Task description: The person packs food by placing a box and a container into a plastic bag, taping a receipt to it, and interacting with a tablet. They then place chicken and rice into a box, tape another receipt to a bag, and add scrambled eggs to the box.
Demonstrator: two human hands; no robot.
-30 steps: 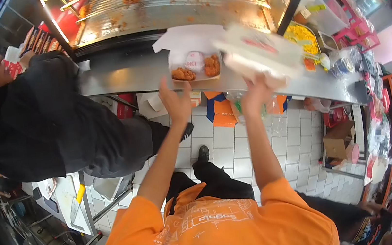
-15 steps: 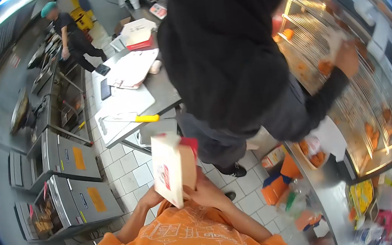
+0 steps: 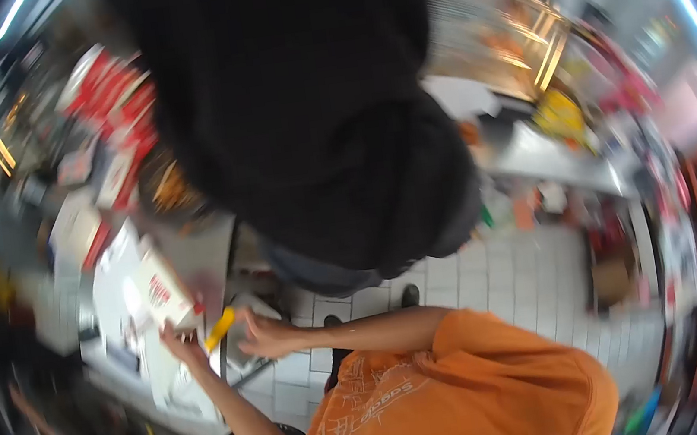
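Note:
My left hand [image 3: 183,346] grips the lower end of a white carton box [image 3: 164,290] with red print on its face. The box is tilted and overlaps the work table [image 3: 200,244] in this view. To the right of it, my right hand [image 3: 267,333] reaches out with its fingers apart and holds nothing. Between my two hands shows the yellow knife handle [image 3: 220,329]; its blade is hidden or lost in the blur.
A person in black [image 3: 312,135] stands close in front of me. Red-and-white cartons [image 3: 111,94] are stacked at the far left, near a dark bowl of food [image 3: 171,191]. The lit food display [image 3: 509,33] is at the upper right, above a tiled floor [image 3: 504,277].
The view has swung to the right. The box has gone from in front of my body out over the work table, in my left hand; my right hand has come off it.

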